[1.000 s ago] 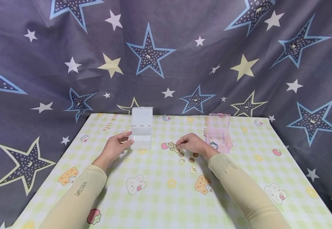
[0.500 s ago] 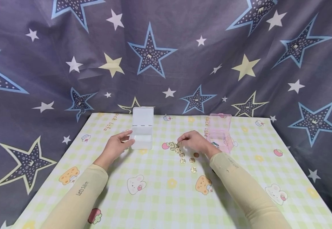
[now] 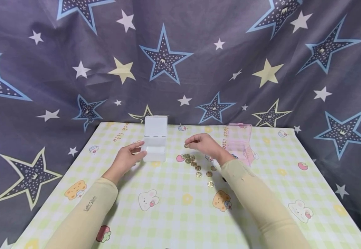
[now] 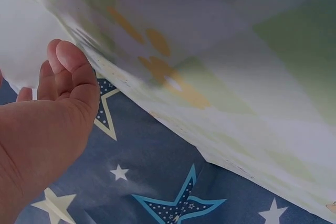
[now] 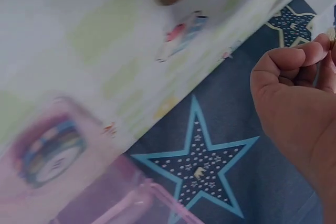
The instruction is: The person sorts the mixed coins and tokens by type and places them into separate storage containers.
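A white lidded box (image 3: 155,157) stands at the back of the table with its lid raised. My left hand (image 3: 126,160) rests its fingertips and thumb at the box's left side; the left wrist view has the fingers (image 4: 76,72) loosely bent beside the white wall. My right hand (image 3: 206,143) pinches a gold coin (image 3: 186,146) between thumb and fingers, above the table and to the right of the white box. Below it, several gold coins (image 3: 193,163) lie in a loose line, with a few more apart, such as one coin (image 3: 210,184) nearer the front.
A clear pink box (image 3: 240,148) with its lid up stands at the back right, behind my right forearm. In the right wrist view a round patterned piece (image 5: 52,153) shows through its wall. A checked cloth (image 3: 180,221) covers the table; a starry curtain (image 3: 180,93) hangs behind.
My right hand has lifted a coin off the group and moved it up and left toward the white box. The left hand stays at the box's side.
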Demonstrator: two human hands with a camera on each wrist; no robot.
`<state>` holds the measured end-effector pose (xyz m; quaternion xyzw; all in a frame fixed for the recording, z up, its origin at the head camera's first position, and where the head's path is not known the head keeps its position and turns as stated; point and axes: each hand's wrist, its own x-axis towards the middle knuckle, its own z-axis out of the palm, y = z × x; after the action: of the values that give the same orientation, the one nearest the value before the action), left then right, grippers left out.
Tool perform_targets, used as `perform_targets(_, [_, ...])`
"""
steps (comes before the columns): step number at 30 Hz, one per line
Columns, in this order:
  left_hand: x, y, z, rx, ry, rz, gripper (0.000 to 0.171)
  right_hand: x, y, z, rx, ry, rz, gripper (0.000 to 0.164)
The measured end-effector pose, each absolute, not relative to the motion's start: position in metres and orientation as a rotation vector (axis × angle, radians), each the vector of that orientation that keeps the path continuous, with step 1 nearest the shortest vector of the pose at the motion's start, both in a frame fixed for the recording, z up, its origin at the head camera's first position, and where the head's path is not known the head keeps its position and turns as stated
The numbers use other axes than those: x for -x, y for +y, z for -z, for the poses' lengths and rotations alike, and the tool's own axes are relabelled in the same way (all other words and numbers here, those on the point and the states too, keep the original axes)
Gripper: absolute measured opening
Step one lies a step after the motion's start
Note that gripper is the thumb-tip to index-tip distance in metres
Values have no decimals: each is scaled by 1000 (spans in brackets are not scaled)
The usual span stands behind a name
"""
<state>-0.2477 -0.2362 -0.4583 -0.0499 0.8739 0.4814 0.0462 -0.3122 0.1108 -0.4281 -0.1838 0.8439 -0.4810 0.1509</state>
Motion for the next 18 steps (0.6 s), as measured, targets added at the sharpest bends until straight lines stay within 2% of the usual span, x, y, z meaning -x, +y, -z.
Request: perform_targets(18, [248, -235, 461, 212, 2502, -1627, 62, 314, 55, 419, 583, 2374, 1487, 18])
